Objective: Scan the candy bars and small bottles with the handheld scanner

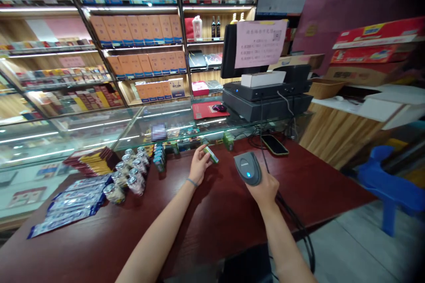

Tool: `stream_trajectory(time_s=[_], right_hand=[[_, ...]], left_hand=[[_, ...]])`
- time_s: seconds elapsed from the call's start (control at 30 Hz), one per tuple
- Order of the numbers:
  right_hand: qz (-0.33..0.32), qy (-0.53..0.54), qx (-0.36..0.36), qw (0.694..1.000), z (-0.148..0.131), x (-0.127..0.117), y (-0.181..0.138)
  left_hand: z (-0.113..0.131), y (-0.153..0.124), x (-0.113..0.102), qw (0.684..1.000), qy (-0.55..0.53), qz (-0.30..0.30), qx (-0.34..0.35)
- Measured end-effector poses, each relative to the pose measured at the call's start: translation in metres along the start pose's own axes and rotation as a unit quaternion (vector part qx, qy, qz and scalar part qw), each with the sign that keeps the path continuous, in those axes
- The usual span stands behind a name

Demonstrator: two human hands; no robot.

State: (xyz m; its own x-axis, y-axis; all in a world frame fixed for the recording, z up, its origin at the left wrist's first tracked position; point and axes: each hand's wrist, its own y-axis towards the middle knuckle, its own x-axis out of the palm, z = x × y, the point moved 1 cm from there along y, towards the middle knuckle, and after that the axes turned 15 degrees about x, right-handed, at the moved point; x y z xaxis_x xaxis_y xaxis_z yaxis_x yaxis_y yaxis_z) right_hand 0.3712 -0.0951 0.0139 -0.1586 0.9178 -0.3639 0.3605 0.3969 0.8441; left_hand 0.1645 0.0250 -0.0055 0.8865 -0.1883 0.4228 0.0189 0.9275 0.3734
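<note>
My left hand (199, 166) pinches a small green-and-white packet (211, 154) just above the dark red tabletop (199, 225). To its right, my right hand (266, 188) is wrapped round the handle of a grey barcode scanner (248, 169), whose blue light is lit. The scanner's head points away from me, a short way from the packet. A green pack (228, 140) stands near the glass edge beyond my hands. Left of my left hand is a row of small blue-green packs (159, 157), and beside them several clear jars with silvery lids (135, 180).
Blue-and-white sachets (75, 199) and stacked maroon-and-yellow packs (96, 160) lie at the left. A phone (275, 145) rests at the back right, near the scanner's cable (264, 141). Behind the glass counter stand a monitor (229, 53) and boxed shelves. A blue stool (392, 181) is at right.
</note>
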Motion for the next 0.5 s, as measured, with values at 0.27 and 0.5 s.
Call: stream_trajectory(time_s=[0.27, 0.5], right_hand=[[-0.172, 0.099, -0.186, 0.962, -0.039, 0.010, -0.022], [-0.311, 0.083, -0.271, 0.907, -0.057, 0.015, -0.041]], left_hand=[[0.052, -0.023, -0.092, 0.999, -0.006, 0.036, -0.027], [0.050, -0.031, -0.115, 0.998, 0.018, 0.064, -0.012]])
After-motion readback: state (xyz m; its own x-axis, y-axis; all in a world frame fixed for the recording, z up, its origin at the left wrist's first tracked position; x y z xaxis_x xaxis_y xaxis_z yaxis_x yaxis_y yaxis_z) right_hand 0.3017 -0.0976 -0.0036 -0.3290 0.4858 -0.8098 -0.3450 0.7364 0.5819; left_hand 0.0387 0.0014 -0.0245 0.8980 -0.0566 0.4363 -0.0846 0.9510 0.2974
